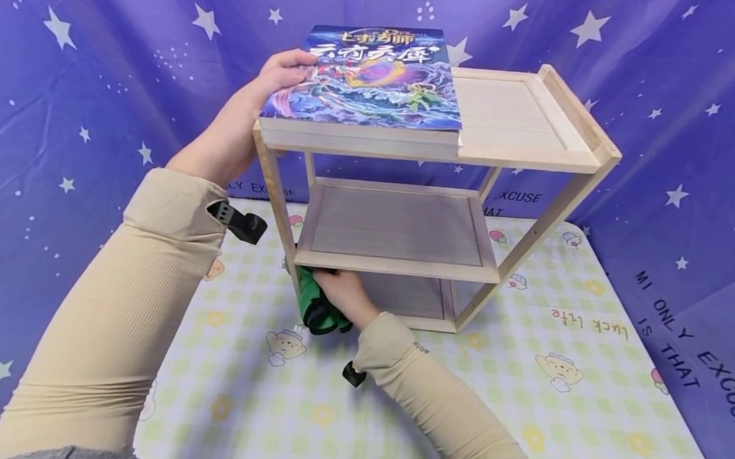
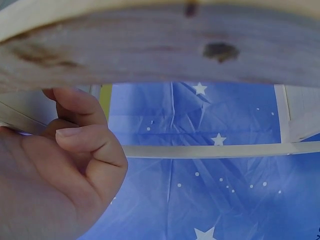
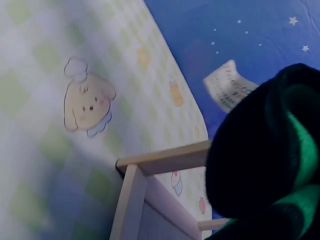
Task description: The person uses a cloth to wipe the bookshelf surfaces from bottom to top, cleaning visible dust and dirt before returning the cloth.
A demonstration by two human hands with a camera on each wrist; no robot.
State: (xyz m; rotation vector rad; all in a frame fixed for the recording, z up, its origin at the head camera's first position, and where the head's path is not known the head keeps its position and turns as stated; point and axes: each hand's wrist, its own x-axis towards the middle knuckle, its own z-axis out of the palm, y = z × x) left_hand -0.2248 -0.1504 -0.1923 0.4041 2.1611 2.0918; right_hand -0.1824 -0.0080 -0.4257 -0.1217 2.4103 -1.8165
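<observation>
A three-tier pale wooden shelf [image 1: 397, 265] stands on the checked cloth. A thick book [image 1: 360, 109] with a blue illustrated cover lies flat on the left part of its top tier. My left hand [image 1: 249, 108] grips the top tier's left end, with fingertips against the book's left edge; in the left wrist view its curled fingers [image 2: 95, 145] show below a wooden board. Low at the shelf's left side, my right hand [image 1: 346, 293] holds a soft green and black cloth thing [image 1: 315, 302]. In the right wrist view this thing looks fuzzy and rolled, its exact kind unclear.
A checked tablecloth [image 1: 550, 429] with cartoon prints covers the table. Behind and at the sides hangs a purple-blue curtain [image 1: 134, 62] with white stars. A white printed tag [image 3: 230, 85] sticks out beside the cloth thing.
</observation>
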